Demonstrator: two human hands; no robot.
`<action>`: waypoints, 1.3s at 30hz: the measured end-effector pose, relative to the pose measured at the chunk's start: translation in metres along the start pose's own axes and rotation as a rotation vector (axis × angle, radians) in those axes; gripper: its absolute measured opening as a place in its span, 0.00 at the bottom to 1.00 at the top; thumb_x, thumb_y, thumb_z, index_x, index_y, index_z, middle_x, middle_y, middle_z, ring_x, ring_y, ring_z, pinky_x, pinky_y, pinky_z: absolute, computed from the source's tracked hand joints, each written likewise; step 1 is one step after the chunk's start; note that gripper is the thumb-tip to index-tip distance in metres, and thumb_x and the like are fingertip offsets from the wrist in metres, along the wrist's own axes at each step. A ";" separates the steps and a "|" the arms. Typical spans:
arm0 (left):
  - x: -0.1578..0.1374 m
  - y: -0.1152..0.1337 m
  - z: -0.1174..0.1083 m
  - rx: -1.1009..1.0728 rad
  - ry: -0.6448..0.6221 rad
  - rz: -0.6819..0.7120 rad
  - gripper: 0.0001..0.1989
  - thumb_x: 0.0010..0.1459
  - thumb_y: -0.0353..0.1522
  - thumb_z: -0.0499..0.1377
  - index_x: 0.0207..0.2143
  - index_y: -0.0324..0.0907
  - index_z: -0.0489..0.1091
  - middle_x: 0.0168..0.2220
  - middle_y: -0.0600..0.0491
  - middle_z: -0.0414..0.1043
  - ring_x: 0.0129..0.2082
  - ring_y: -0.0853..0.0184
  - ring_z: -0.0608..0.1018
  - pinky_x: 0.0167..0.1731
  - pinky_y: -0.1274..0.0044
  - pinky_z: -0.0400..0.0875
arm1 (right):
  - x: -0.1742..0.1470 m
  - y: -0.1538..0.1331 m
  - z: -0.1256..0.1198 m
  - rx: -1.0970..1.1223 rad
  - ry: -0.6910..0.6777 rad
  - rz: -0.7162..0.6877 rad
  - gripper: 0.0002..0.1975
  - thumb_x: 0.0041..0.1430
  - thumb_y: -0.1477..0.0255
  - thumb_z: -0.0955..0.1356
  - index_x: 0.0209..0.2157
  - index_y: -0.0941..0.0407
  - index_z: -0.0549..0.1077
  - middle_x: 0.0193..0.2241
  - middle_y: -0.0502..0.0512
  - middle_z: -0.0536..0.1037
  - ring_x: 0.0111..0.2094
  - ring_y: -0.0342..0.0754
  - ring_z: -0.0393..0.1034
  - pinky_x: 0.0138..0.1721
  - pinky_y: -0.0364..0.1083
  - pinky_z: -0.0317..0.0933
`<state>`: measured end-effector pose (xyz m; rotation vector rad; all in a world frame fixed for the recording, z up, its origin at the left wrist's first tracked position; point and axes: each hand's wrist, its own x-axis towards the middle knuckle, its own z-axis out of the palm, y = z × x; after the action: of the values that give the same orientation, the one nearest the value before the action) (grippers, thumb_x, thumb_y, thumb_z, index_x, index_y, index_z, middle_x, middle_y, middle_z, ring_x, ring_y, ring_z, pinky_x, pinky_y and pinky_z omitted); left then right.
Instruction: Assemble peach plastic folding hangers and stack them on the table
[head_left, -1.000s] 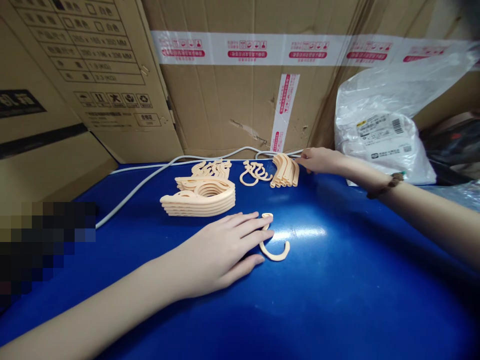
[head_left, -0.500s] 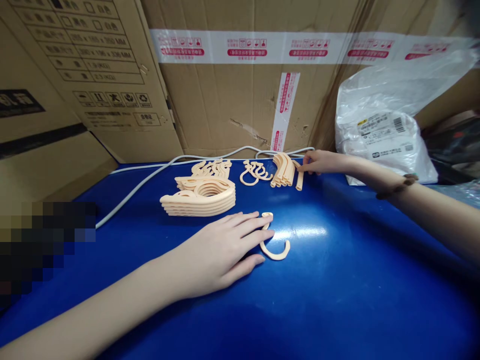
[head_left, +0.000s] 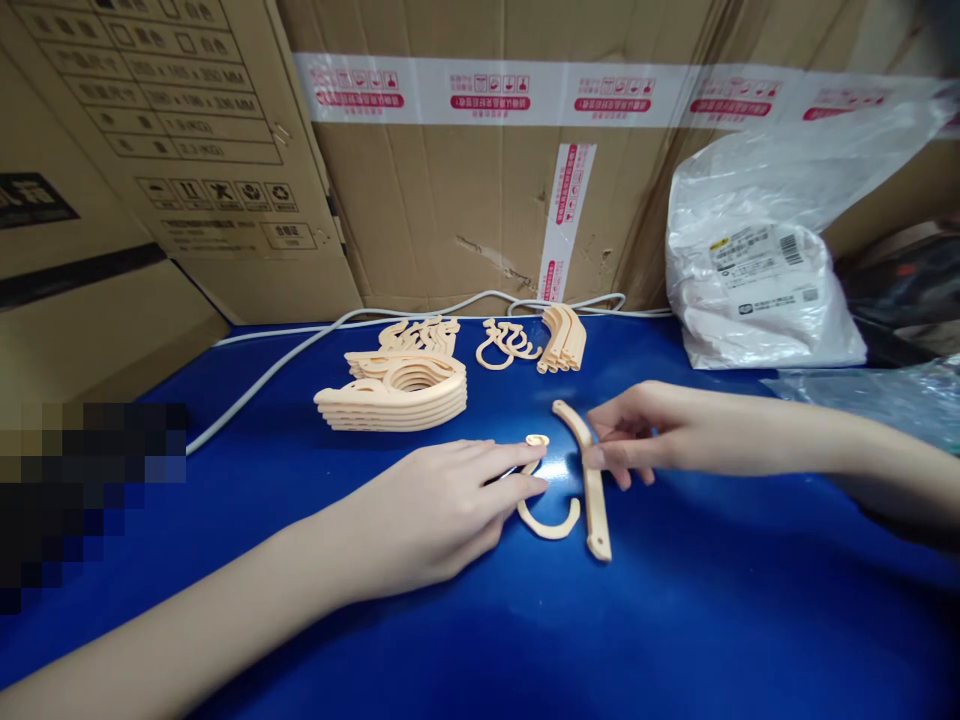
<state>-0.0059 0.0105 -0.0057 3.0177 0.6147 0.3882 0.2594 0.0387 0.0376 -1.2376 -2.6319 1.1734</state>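
Observation:
My left hand (head_left: 457,510) rests low over the blue tabletop, its fingers on the ringed end and stem of a cream plastic hanger hook (head_left: 551,532); the thumb is hidden behind the fingers. The hook's curved end opens toward me. Just to the right, my right hand (head_left: 637,435) pinches a long, bent cream hanger arm (head_left: 594,500) near its middle. That arm has small holes at its ends and stands apart from the hook. Farther back are a bundle of similar hanger arms (head_left: 562,340) and several loose hooks (head_left: 510,345).
A stack of cream hanger parts (head_left: 397,405) lies left of centre, with more curvy pieces (head_left: 420,335) behind. A white cable (head_left: 262,390) runs along the back and left. Cardboard boxes (head_left: 465,200) wall the rear; a white plastic bag (head_left: 765,290) sits at right.
My right hand has come from the bundle at the back toward me, bringing one hanger arm beside the hook. My left thumb has tucked in, and the hook's ringed end has tilted slightly.

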 end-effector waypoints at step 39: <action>0.001 0.013 -0.006 -0.027 0.331 0.058 0.07 0.65 0.29 0.52 0.38 0.39 0.70 0.27 0.55 0.73 0.27 0.67 0.73 0.30 0.74 0.64 | 0.018 0.006 0.022 0.635 0.655 -0.115 0.08 0.60 0.66 0.68 0.32 0.57 0.72 0.25 0.48 0.70 0.26 0.40 0.63 0.28 0.40 0.59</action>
<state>-0.0018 -0.0016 0.0016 2.9714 0.5312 0.9029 0.2443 0.0397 0.0121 -1.0691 -1.6588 1.1777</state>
